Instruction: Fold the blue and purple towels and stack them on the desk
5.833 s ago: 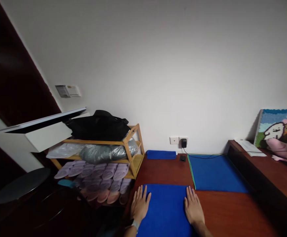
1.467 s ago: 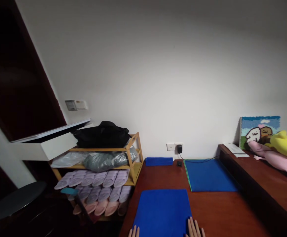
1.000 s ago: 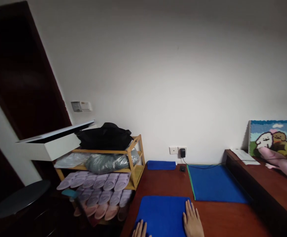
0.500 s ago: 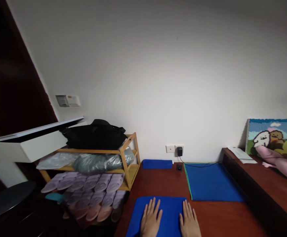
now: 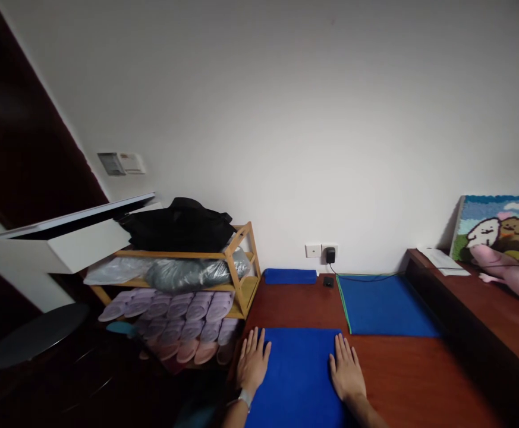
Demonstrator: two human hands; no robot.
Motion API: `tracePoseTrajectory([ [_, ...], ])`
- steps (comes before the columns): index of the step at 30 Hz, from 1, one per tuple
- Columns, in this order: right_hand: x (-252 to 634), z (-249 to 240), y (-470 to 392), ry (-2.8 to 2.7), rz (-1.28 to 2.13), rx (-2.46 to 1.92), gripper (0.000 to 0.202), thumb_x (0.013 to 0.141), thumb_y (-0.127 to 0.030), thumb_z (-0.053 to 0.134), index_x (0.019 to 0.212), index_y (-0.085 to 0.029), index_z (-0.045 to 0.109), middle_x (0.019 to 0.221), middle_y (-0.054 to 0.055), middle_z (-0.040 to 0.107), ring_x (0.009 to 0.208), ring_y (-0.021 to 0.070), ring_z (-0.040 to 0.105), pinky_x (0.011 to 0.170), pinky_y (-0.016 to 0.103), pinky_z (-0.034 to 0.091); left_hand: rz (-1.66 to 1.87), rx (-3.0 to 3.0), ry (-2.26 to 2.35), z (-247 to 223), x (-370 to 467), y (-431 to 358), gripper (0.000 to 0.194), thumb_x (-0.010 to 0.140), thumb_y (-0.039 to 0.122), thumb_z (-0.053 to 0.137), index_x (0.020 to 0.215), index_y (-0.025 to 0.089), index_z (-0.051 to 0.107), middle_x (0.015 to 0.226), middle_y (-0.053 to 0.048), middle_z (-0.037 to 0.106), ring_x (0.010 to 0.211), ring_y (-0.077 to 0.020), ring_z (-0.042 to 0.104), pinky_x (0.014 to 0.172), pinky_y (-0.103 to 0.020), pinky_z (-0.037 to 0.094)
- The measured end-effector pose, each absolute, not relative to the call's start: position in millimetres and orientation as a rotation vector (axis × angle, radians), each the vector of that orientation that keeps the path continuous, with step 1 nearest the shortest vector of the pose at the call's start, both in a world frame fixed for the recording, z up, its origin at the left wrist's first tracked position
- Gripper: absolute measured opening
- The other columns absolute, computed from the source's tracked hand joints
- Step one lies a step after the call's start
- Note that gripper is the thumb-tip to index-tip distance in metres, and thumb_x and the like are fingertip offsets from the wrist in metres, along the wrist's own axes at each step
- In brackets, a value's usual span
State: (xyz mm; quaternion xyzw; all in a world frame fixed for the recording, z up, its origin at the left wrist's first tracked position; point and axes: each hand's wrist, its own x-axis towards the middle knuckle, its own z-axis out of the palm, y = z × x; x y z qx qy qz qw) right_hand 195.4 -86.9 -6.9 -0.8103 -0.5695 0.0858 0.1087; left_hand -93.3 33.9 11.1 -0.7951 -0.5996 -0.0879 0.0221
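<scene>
A plain blue cloth [image 5: 299,380] lies flat on the reddish-brown table [image 5: 397,380]. My left hand [image 5: 252,364] rests palm down on the cloth's left edge, fingers stretched out, a band on the wrist. Over the right edge of the same cloth lies my right hand [image 5: 347,367], flat, with its thumb spread. Neither hand grips anything. Beyond the right hand is a second blue cloth with a green border [image 5: 388,306]. A folded or rolled blue cloth [image 5: 290,276] sits against the wall.
Behind the cloths are a small black object [image 5: 328,282] and a plugged-in black adapter [image 5: 330,255] with a cable. To the left stands a wooden rack [image 5: 236,285] with slippers and a black bag [image 5: 181,226]. A pink plush toy [image 5: 509,273] lies on the raised ledge at right.
My left hand has moved outward to the cloth's left edge, and its wristband now shows. The right hand remains flat at the right edge. The view has tilted down a little.
</scene>
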Motion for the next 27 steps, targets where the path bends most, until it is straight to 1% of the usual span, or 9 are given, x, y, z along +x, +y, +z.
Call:
tracePoseTrajectory([
  [2, 195, -6, -87, -1.672, 0.263, -2.386, 0.07, 0.101, -0.047, 0.016, 0.16, -0.01, 0.021, 0.168, 0.004, 0.015, 0.157, 0.0211, 0.012, 0.128, 0.043, 0.01, -0.396, -2.475, -1.786, 12, -65, 21, 0.059, 0.105, 0.045, 0.027, 0.156, 0.017, 0.039, 0.164, -0.01, 0.034, 0.153, -0.027, 0.03, 0.125, -0.049, 0.028],
  [4, 195, -4, -87, -1.672, 0.276, -2.39, 0.07, 0.101, -0.046, 0.016, 0.16, -0.01, 0.02, 0.169, 0.004, 0.015, 0.157, 0.021, 0.011, 0.128, 0.042, 0.009, -0.465, -2.605, -1.635, 9, -27, 2, 0.057, 0.106, 0.044, 0.026, 0.158, 0.022, 0.036, 0.164, -0.006, 0.035, 0.152, -0.0248, 0.031, 0.125, -0.048, 0.029],
  [7, 195, -1, -87, -1.685, 0.288, -2.39, 0.069, 0.101, -0.044, 0.016, 0.16, -0.009, 0.021, 0.169, 0.004, 0.015, 0.157, 0.021, 0.01, 0.128, 0.042, 0.008, -0.413, -2.795, -1.473, 2, 22, -28, 0.056, 0.106, 0.046, 0.027, 0.159, 0.027, 0.032, 0.165, -0.004, 0.034, 0.152, -0.0234, 0.032, 0.124, -0.047, 0.031],
  [9, 196, 2, -87, -1.679, 0.302, -2.382, 0.068, 0.101, -0.043, 0.016, 0.16, -0.01, 0.021, 0.169, 0.004, 0.015, 0.157, 0.0213, 0.01, 0.128, 0.042, 0.008, -0.349, -2.808, -1.507, -2, 30, -40, 0.057, 0.106, 0.048, 0.027, 0.159, 0.028, 0.031, 0.165, -0.005, 0.032, 0.152, -0.0241, 0.031, 0.125, -0.049, 0.03],
  [11, 197, 3, -87, -1.659, 0.328, -2.364, 0.068, 0.101, -0.043, 0.018, 0.16, -0.01, 0.021, 0.169, 0.005, 0.015, 0.157, 0.0218, 0.01, 0.128, 0.043, 0.008, -0.296, -2.762, -1.607, -3, 15, -45, 0.058, 0.106, 0.051, 0.026, 0.159, 0.028, 0.03, 0.166, -0.004, 0.029, 0.153, -0.0255, 0.029, 0.125, -0.05, 0.029],
  [15, 197, 3, -86, -1.629, 0.356, -2.335, 0.069, 0.101, -0.044, 0.017, 0.16, -0.008, 0.02, 0.169, 0.006, 0.014, 0.157, 0.0228, 0.01, 0.128, 0.044, 0.008, -0.249, -2.599, -1.821, -2, -55, -44, 0.062, 0.104, 0.056, 0.026, 0.16, 0.029, 0.025, 0.168, -0.003, 0.025, 0.155, -0.0283, 0.024, 0.125, -0.055, 0.025],
  [20, 178, -5, -87, -1.625, 0.385, -2.302, 0.069, 0.101, -0.045, 0.02, 0.16, -0.011, 0.023, 0.168, 0.007, 0.015, 0.157, 0.0245, 0.011, 0.128, 0.049, 0.008, -0.17, -2.535, -1.907, -4, -118, -42, 0.066, 0.102, 0.059, 0.028, 0.161, 0.029, 0.022, 0.169, -0.001, 0.023, 0.155, -0.0253, 0.021, 0.127, -0.051, 0.023],
  [24, 189, 0, -85, -1.65, 0.351, -2.23, 0.066, 0.103, -0.05, 0.017, 0.161, -0.019, 0.023, 0.169, 0.002, 0.016, 0.157, 0.0231, 0.012, 0.128, 0.048, 0.01, -0.149, -2.562, -1.917, -6, -132, -40, 0.065, 0.103, 0.058, 0.026, 0.162, 0.031, 0.02, 0.169, 0.001, 0.022, 0.156, -0.024, 0.019, 0.127, -0.051, 0.023],
  [27, 237, 11, -79, -1.629, 0.178, -2.275, 0.06, 0.104, -0.046, 0.017, 0.16, -0.028, 0.026, 0.17, -0.002, 0.016, 0.157, 0.0231, 0.009, 0.127, 0.047, 0.008, -0.161, -2.576, -1.906, -6, -135, -38, 0.065, 0.103, 0.057, 0.025, 0.162, 0.031, 0.019, 0.169, 0.001, 0.02, 0.156, -0.0243, 0.017, 0.127, -0.053, 0.022],
])
